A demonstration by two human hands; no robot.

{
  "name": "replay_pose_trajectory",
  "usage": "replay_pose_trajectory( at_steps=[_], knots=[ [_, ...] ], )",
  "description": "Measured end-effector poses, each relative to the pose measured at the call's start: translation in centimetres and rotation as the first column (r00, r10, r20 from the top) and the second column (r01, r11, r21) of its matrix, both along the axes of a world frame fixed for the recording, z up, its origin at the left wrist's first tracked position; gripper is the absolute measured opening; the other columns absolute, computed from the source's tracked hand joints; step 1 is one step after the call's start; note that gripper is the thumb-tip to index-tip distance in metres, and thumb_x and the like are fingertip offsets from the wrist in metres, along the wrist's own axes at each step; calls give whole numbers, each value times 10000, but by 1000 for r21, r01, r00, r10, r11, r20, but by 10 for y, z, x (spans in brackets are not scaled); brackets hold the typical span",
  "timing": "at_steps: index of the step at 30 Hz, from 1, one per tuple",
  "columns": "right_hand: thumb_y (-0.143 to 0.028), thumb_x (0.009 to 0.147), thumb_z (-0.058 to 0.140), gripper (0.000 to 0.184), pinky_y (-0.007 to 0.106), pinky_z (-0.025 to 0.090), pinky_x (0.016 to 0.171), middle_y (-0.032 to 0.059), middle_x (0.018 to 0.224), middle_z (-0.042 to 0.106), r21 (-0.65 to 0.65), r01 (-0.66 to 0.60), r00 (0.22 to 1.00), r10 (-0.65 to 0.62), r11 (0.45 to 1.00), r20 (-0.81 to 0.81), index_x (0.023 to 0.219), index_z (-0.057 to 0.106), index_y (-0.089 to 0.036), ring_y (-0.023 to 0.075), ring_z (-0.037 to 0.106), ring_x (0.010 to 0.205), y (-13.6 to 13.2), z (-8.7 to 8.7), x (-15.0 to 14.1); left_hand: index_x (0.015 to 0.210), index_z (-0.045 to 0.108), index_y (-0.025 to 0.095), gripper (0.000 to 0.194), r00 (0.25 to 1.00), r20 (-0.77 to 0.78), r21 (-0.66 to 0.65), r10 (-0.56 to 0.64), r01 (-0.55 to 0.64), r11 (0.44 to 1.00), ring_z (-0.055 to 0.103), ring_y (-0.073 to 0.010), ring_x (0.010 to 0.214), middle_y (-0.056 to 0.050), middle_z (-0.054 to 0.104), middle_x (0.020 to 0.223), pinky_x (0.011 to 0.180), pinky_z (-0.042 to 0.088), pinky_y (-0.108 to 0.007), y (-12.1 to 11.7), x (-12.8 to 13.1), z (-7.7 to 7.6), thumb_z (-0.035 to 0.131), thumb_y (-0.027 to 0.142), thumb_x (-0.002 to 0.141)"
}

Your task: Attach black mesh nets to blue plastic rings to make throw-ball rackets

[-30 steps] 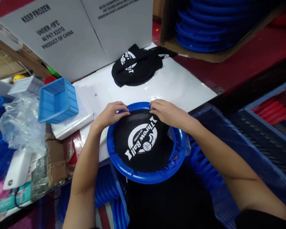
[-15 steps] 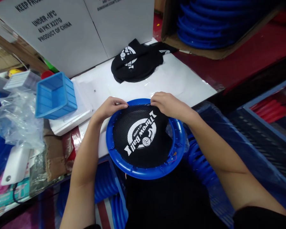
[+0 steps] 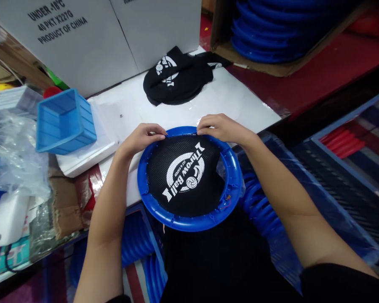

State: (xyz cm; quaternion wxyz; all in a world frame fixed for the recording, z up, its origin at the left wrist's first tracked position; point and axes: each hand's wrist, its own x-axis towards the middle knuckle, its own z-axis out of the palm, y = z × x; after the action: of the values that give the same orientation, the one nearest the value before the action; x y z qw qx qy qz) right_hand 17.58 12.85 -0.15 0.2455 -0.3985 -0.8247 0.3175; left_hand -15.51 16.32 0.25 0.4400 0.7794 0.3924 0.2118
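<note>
A blue plastic ring (image 3: pixel 189 224) lies at the near edge of the white tabletop, against my black clothing. Inside it sits a round black mesh (image 3: pixel 156 164) printed "Throw Ball" in white. At the ring's far left rim, my left hand (image 3: pixel 145 136) pinches the mesh edge between thumb and fingers. My right hand (image 3: pixel 221 127) is closed in the same way on the mesh edge at the far right rim. The mesh falls short of the ring's right side, leaving a gap. A small part with thin red wires (image 3: pixel 227 200) shows in the lower right rim.
More black printed mesh pieces (image 3: pixel 180 80) lie behind the ring. A light blue bin (image 3: pixel 66 122) stands left on white boards. A large white carton (image 3: pixel 91 46) blocks the back. Blue rings (image 3: pixel 271 33) fill a carton at back right. Plastic bags (image 3: pixel 17 160) sit at far left.
The whole view has shifted a little. My right fingers have changed their bend slightly at the far rim, and the mesh edge there sits closer to the ring.
</note>
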Motion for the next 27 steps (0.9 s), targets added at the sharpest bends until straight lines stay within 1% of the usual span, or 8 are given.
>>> replay_pose_trajectory(
  at_steps=[4, 8, 12, 16, 20, 22, 24, 27],
  knots=[
    [-412, 982, 652, 236, 400, 510, 934, 59, 959, 775, 33, 21, 998, -19, 999, -59, 855, 755, -242, 230, 674, 958, -2, -4, -1, 916, 815, 197, 196, 1000, 10, 16, 16, -16, 1000, 750, -220, 948, -85, 825, 981, 924, 613, -390, -2, 2, 1, 776, 372, 836],
    [-396, 982, 661, 222, 389, 508, 916, 55, 982, 757, 21, -21, 999, 22, 1000, -33, 872, 773, -240, 213, 667, 938, 3, -4, 0, 895, 812, 206, 166, 1000, -5, 58, 18, -17, 998, 747, -214, 920, -74, 821, 950, 889, 611, -377, -5, 4, 5, 759, 356, 845],
    [-403, 981, 673, 223, 385, 507, 897, 53, 1005, 727, 12, -68, 998, 69, 998, -10, 876, 776, -235, 202, 654, 922, 10, -2, 4, 909, 814, 219, 164, 999, -43, 73, 16, -13, 997, 745, -213, 944, -71, 822, 983, 890, 613, -373, -3, 0, 8, 764, 363, 848],
    [-414, 997, 662, 238, 388, 505, 903, 52, 999, 718, 0, -110, 994, 110, 994, -19, 881, 767, -235, 206, 648, 933, 15, -4, 5, 910, 810, 218, 172, 997, -76, 48, -23, 27, 998, 742, -217, 950, -72, 816, 982, 909, 614, -386, 2, -3, 9, 756, 370, 850],
    [-410, 990, 665, 235, 390, 501, 902, 56, 1009, 705, -5, -99, 993, 99, 995, -60, 868, 752, -230, 207, 633, 935, 18, -9, 3, 913, 793, 211, 192, 995, -58, -24, -78, 77, 997, 740, -212, 936, -71, 809, 975, 935, 615, -396, 5, -4, 8, 757, 386, 845],
    [-405, 983, 671, 229, 393, 496, 905, 58, 1016, 698, -12, -93, 993, 92, 996, -69, 858, 750, -229, 206, 628, 929, 19, -10, 3, 896, 782, 210, 178, 994, -66, -29, -91, 89, 996, 735, -206, 920, -70, 805, 961, 932, 615, -393, 6, -3, 8, 743, 375, 845],
    [-406, 978, 676, 229, 393, 491, 906, 58, 1010, 694, -21, -91, 993, 89, 996, -72, 856, 753, -228, 206, 628, 927, 19, -9, 2, 880, 771, 211, 151, 990, -98, 8, -99, 100, 995, 728, -203, 913, -66, 797, 946, 929, 610, -393, 4, -3, 10, 706, 345, 853],
    [-427, 954, 701, 236, 382, 490, 897, 56, 989, 696, -59, -96, 993, 91, 994, -75, 863, 763, -219, 204, 631, 926, 21, -5, 3, 906, 765, 217, 156, 979, -164, 111, -124, 143, 983, 717, -203, 926, -61, 779, 961, 908, 604, -391, -1, -1, 14, 630, 287, 871]
  ],
)
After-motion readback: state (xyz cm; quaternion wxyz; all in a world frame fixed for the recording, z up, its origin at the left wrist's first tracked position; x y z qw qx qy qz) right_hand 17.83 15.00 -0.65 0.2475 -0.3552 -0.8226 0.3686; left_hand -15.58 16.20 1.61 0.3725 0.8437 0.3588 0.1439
